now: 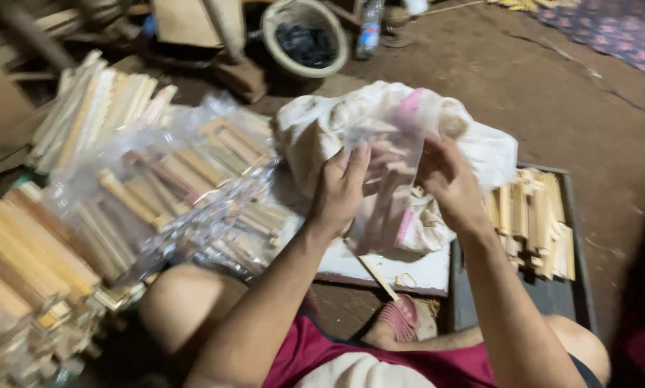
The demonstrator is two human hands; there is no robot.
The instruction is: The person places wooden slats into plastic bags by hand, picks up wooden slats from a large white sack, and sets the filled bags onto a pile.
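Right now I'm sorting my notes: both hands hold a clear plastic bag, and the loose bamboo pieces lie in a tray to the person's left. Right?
Not quite. The head view shows the left hand and right hand on the clear plastic bag, but the tray of loose bamboo pieces lies to the person's right.

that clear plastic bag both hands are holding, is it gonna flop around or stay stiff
Probably floppy: the clear bag is thin film, creased and sagging between the left hand and right hand. Likely light and a bit slippery too, given its glossy surface. The sticks inside may stiffen its middle somewhat.
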